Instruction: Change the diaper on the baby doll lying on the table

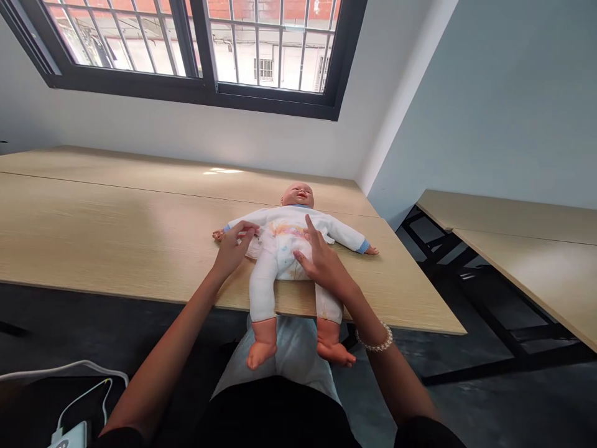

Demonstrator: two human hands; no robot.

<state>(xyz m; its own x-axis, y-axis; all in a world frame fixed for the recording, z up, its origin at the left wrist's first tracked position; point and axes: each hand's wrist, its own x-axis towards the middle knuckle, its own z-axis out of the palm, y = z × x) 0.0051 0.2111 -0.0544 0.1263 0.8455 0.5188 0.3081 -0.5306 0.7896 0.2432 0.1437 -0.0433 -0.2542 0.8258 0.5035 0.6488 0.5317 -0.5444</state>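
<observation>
A baby doll [289, 219] lies on its back on a light wood table [116, 230], its lower legs and bare feet hanging over the front edge. It wears a white long-sleeved top with blue cuffs, white leggings and a white printed diaper [284, 246]. My left hand [232, 252] pinches the crumpled diaper edge at the doll's side, though my fingers partly hide that grip. My right hand [321, 264] rests flat on the doll's hip and upper leg with the index finger raised, holding nothing. A pearl bracelet [374, 337] circles my right wrist.
The table's front edge runs just past the doll's knees, above my white-clad lap [275, 354]. A white cable and power bank [69, 435] lie at lower left. Another wooden table [527, 249] stands to the right, below a barred window [186, 50].
</observation>
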